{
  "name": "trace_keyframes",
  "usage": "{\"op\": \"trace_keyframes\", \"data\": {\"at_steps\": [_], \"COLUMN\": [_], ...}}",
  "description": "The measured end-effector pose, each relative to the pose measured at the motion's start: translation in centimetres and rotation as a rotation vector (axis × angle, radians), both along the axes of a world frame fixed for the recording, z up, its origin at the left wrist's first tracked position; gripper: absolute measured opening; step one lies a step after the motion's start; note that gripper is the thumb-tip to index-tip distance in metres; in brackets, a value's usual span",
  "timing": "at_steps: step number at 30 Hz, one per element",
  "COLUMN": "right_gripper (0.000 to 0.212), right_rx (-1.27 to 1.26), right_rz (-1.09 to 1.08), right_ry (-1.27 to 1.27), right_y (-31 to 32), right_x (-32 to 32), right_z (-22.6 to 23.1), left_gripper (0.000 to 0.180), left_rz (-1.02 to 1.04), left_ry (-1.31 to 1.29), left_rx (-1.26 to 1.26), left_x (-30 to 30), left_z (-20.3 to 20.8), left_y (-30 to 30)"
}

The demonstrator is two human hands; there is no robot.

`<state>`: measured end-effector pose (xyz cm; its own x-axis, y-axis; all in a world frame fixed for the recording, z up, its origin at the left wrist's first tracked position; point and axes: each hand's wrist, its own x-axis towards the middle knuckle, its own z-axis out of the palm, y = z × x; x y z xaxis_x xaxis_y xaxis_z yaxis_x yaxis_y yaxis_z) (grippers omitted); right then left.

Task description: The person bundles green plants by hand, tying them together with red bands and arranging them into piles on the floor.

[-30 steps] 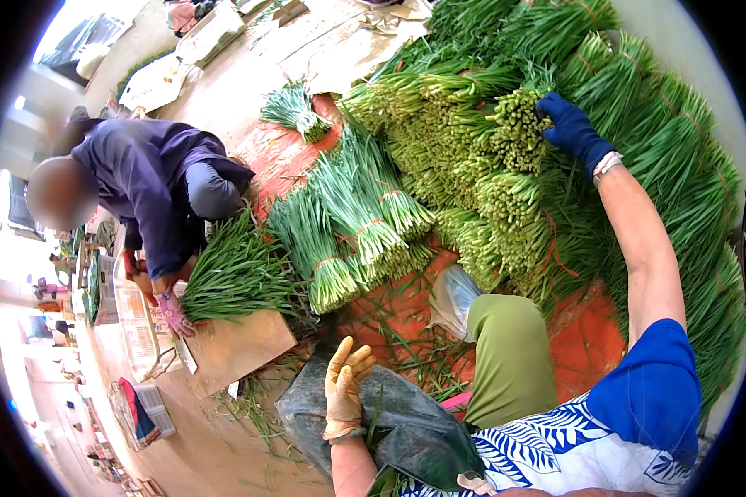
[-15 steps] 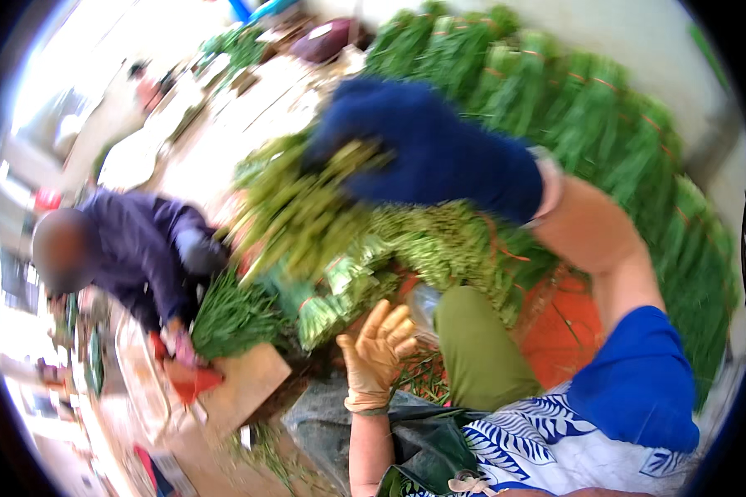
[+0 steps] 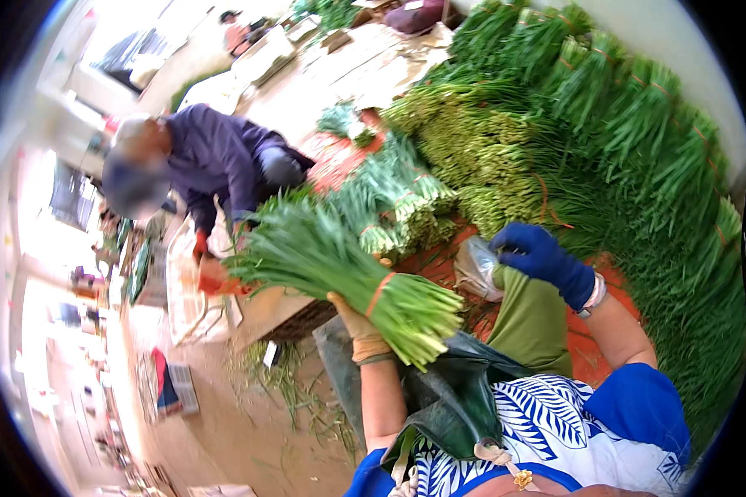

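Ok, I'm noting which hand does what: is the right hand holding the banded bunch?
No, the left hand holds the bunch of greens, and the blue-gloved right hand is apart from it.

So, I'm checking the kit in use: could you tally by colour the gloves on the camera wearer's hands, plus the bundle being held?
Tan glove: 1
Blue glove: 1
Green bundle: 1
Total: 3
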<state>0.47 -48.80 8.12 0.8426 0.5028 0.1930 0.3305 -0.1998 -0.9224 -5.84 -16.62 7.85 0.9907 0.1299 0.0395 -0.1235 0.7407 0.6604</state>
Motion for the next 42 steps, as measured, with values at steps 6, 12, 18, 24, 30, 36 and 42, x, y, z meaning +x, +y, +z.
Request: {"op": "trace_keyframes", "data": {"at_steps": [6,12,18,24,30,36,42], "right_gripper": [0.082,0.104,0.093,0.089,0.083,0.047,0.047], "right_rx": [0.077,0.41,0.216,0.351,0.324,0.644,0.642], "right_rz": [0.027,0.013,-0.067,-0.263,-0.364,-0.368,-0.535], "right_ry": [0.107,0.062,0.059,-0.116,-0.008,0.412,0.752], "right_y": [9.2,18.4,14.3,15.3,14.4,13.1,12.4], "right_x": [-0.4,0.0,-0.5,1.1,1.6,1.1,1.7], "right_z": [3.0,0.4,3.3,-2.8,-4.1,-6.5,-9.6], "left_gripper": [0.067,0.039,0.068,0.056,0.038,0.041,0.042], "left_rz": [0.233,0.087,-0.049,-0.085,-0.048,0.093,0.059], "left_ry": [0.253,0.422,0.166,0.275,0.372,0.372,0.478], "left_rx": [0.054,0.198,0.27,0.282,0.202,-0.121,-0.29], "left_x": [-1.7,-2.7,-1.4,0.3,0.3,0.5,-0.2], "left_z": [-0.2,-2.2,-3.2,-4.4,-6.3,-9.5,-10.5], "left_y": [-3.3,-4.0,-4.4,-6.3,-5.4,-5.0,-4.4]}}
